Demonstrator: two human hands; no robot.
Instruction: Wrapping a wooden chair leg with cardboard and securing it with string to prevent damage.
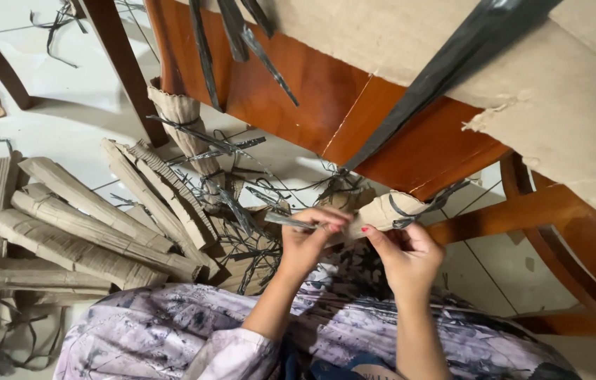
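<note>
Left hand (308, 243): fingers closing in a pinch on a thin black plastic strip (291, 223), which is lying crosswise just above the lap. Right hand (405, 255): fingers curling shut around the near end of a rolled cardboard bundle (382, 211), thumb and forefinger pressing on its edge. The bundle is sitting between the two hands, just under the edge of the wooden chair (298, 91), with black strip already looping around its far end.

Lap: patterned pale purple fabric (171, 338) is spreading below both forearms.

Loose black strips (241, 239): a tangle is lying on the floor just beyond the left hand, some trailing up onto a wrapped chair leg (185, 127).

Folded cardboard pieces (87, 225): a row is lying on the white tiled floor (66, 112) to the left, overlapping one another at a slant.

Large cardboard sheet (579, 105): it is draping over the chair seat at upper right, its edge torn, with a wide black plastic band (452, 70) hanging slantwise across it toward the bundle.
</note>
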